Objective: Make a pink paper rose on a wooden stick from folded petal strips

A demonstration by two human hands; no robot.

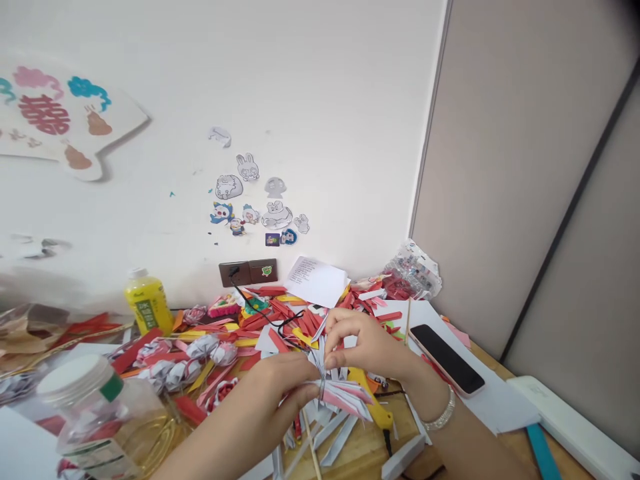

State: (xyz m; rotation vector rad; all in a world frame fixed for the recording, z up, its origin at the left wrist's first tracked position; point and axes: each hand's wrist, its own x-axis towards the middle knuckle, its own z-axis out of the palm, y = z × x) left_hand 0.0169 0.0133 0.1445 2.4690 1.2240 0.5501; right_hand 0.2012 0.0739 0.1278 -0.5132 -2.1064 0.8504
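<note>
My left hand (285,387) grips a fanned bundle of folded white and pink paper strips (347,395) at its narrow middle, thumb and fingers closed around it. Just above, my right hand (363,343) has its thumb and fingertips pinched on the upper part of the same bundle. A yellow glue gun (379,408) lies behind and right of the bundle, partly hidden by it. Below the hands are a thin wooden stick (312,445) and loose white paper strips (340,440) on the wooden table.
Red, orange and yellow paper strips (270,307) cover the table's back. On the left stand a clear jar (115,427) and a yellow bottle (147,303), near crumpled paper balls (203,347). A phone (447,360) lies on white paper at right. A black cable (250,300) runs from the wall socket.
</note>
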